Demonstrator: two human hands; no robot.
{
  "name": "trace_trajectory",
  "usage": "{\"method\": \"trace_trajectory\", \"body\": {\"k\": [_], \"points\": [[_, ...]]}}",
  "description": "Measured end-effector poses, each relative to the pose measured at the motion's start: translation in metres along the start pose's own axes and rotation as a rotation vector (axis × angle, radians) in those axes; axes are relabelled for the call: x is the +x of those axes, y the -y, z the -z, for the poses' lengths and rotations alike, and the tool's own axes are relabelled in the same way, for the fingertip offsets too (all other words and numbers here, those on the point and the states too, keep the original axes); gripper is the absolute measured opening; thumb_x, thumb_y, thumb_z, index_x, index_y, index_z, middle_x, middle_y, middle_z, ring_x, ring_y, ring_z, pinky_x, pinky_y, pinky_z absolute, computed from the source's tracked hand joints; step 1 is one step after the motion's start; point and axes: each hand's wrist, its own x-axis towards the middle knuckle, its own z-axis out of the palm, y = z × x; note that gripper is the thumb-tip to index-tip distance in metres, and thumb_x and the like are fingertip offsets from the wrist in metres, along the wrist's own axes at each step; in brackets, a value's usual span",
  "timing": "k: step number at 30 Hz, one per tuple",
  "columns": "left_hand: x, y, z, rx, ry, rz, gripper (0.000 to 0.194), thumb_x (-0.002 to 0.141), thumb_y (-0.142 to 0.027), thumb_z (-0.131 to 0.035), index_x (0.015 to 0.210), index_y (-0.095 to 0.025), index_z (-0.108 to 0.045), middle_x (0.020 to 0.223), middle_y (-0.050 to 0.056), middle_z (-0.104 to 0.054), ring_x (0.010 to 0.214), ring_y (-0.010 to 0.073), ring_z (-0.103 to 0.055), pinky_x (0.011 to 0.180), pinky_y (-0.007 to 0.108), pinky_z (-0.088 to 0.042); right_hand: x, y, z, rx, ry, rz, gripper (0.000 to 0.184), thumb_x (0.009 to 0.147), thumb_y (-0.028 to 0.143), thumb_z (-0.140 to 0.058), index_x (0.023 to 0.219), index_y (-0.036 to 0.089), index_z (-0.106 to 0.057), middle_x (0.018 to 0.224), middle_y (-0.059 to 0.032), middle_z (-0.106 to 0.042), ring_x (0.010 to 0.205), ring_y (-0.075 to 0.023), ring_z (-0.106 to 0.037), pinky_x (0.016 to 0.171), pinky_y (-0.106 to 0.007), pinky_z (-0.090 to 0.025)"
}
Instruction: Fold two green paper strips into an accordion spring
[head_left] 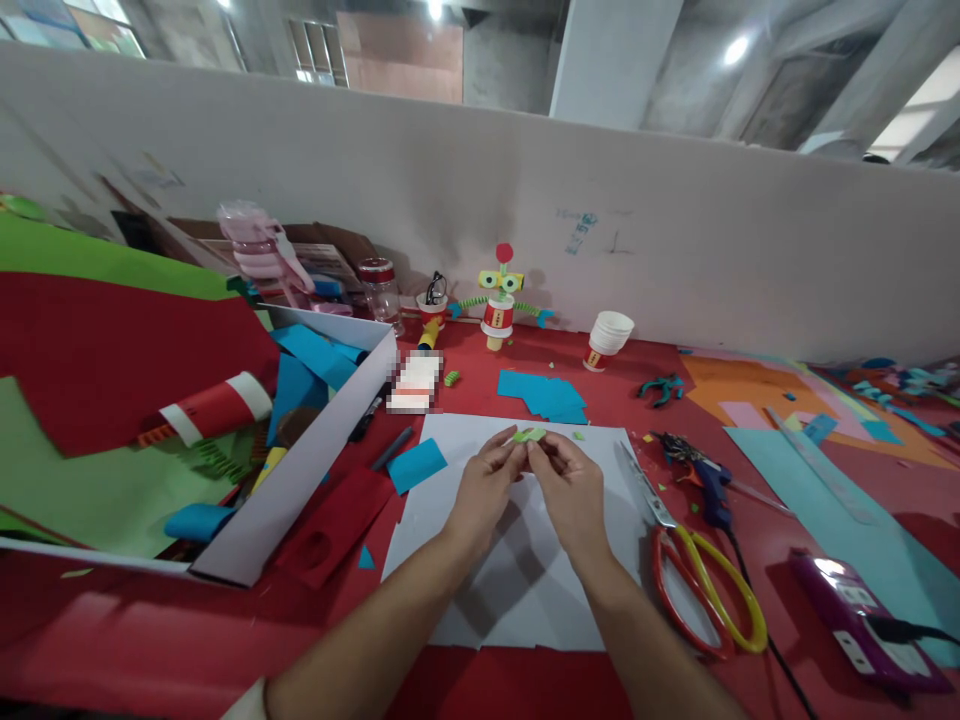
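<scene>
My left hand (486, 478) and my right hand (570, 480) meet above a white sheet (517, 580) on the red table. Both pinch a small folded strip of light green paper (529, 435) between fingertips and thumbs. The strip pokes out just above the fingers. Large scissors (694, 570) with red and yellow handles lie right of my right hand. A blue paper piece (417, 465) lies left of my left hand.
A white box (315, 440) with coloured paper scraps stands at the left. At the back are a paper-cup robot figure (499, 300), stacked cups (607, 338) and blue paper pieces (546, 395). A glue gun (705, 478), ruler (821, 465) and purple power strip (862, 615) lie right.
</scene>
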Motion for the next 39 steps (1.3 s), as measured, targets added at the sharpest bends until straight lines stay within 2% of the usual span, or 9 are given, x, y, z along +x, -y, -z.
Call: {"method": "trace_trajectory", "body": {"k": [2, 3, 7, 11, 15, 21, 25, 30, 39], "points": [[-0.001, -0.001, -0.002, 0.057, -0.010, -0.042, 0.015, 0.074, -0.034, -0.067, 0.071, -0.021, -0.075, 0.107, 0.008, -0.065, 0.116, 0.0251, -0.048, 0.088, 0.031, -0.040, 0.002, 0.000, 0.002, -0.019, -0.029, -0.012, 0.017, 0.078, 0.033, -0.060, 0.081, 0.017, -0.065, 0.074, -0.0009, -0.066, 0.067, -0.0143, -0.059, 0.064, -0.025, -0.049], [-0.002, -0.002, -0.003, 0.049, -0.013, -0.047, 0.014, 0.073, -0.033, -0.068, 0.076, -0.021, -0.075, 0.105, 0.008, -0.065, 0.110, 0.0242, -0.051, 0.088, 0.031, -0.041, 0.003, 0.000, 0.002, -0.020, -0.042, -0.021, 0.017, 0.077, 0.033, -0.061, 0.079, 0.017, -0.065, 0.071, -0.0003, -0.065, 0.064, -0.0137, -0.058, 0.062, -0.024, -0.049], [-0.001, -0.007, -0.001, -0.114, 0.027, -0.014, 0.040, 0.068, -0.034, -0.073, 0.105, -0.021, -0.070, 0.089, 0.004, -0.068, 0.080, 0.0174, -0.058, 0.080, 0.034, -0.044, 0.008, -0.002, 0.005, 0.026, 0.005, -0.079, 0.017, 0.073, 0.035, -0.063, 0.073, 0.017, -0.065, 0.062, 0.0014, -0.061, 0.056, -0.0120, -0.054, 0.054, -0.022, -0.045], [0.001, -0.013, 0.004, -0.157, 0.097, 0.019, 0.029, 0.066, -0.028, -0.074, 0.092, -0.015, -0.073, 0.077, 0.004, -0.067, 0.072, 0.0148, -0.056, 0.076, 0.031, -0.044, 0.009, -0.004, 0.006, 0.032, 0.063, -0.103, 0.016, 0.073, 0.034, -0.063, 0.072, 0.018, -0.064, 0.061, 0.0019, -0.060, 0.055, -0.0118, -0.055, 0.052, -0.022, -0.043], [0.002, -0.015, 0.006, -0.158, 0.057, 0.058, 0.024, 0.066, -0.026, -0.073, 0.087, -0.016, -0.073, 0.080, 0.005, -0.068, 0.075, 0.0151, -0.058, 0.077, 0.030, -0.043, 0.009, -0.006, 0.005, 0.018, 0.069, -0.096, 0.016, 0.075, 0.035, -0.062, 0.073, 0.018, -0.062, 0.063, 0.0020, -0.060, 0.055, -0.0115, -0.055, 0.053, -0.022, -0.043], [0.004, -0.012, 0.006, -0.152, 0.002, 0.021, 0.016, 0.067, -0.025, -0.072, 0.080, -0.016, -0.068, 0.079, 0.002, -0.065, 0.074, 0.0141, -0.058, 0.076, 0.029, -0.044, 0.007, -0.007, 0.002, -0.009, 0.038, -0.069, 0.015, 0.077, 0.035, -0.061, 0.076, 0.020, -0.062, 0.063, 0.0035, -0.058, 0.057, -0.0108, -0.053, 0.054, -0.022, -0.042], [0.004, -0.011, 0.007, -0.177, -0.023, -0.013, 0.011, 0.067, -0.023, -0.070, 0.073, -0.017, -0.065, 0.071, -0.001, -0.062, 0.067, 0.0116, -0.056, 0.071, 0.027, -0.044, 0.004, -0.007, -0.001, -0.014, 0.063, -0.024, 0.016, 0.078, 0.035, -0.060, 0.082, 0.020, -0.061, 0.072, 0.0023, -0.061, 0.061, -0.0117, -0.055, 0.060, -0.024, -0.045], [0.005, -0.010, 0.007, -0.155, -0.068, -0.006, 0.008, 0.067, -0.021, -0.068, 0.073, -0.017, -0.064, 0.072, -0.001, -0.062, 0.069, 0.0115, -0.056, 0.070, 0.025, -0.043, 0.003, -0.007, -0.004, -0.003, 0.089, -0.052, 0.019, 0.080, 0.038, -0.059, 0.088, 0.021, -0.060, 0.078, 0.0005, -0.062, 0.065, -0.0127, -0.057, 0.062, -0.026, -0.047], [0.005, -0.013, 0.011, -0.122, -0.099, 0.033, 0.013, 0.063, -0.024, -0.073, 0.072, -0.017, -0.066, 0.076, 0.001, -0.065, 0.074, 0.0134, -0.056, 0.072, 0.025, -0.041, 0.004, -0.008, -0.007, 0.212, 0.102, -0.134, 0.015, 0.077, 0.034, -0.061, 0.085, 0.021, -0.062, 0.075, 0.0012, -0.061, 0.064, -0.0125, -0.059, 0.065, -0.028, -0.049]]}}
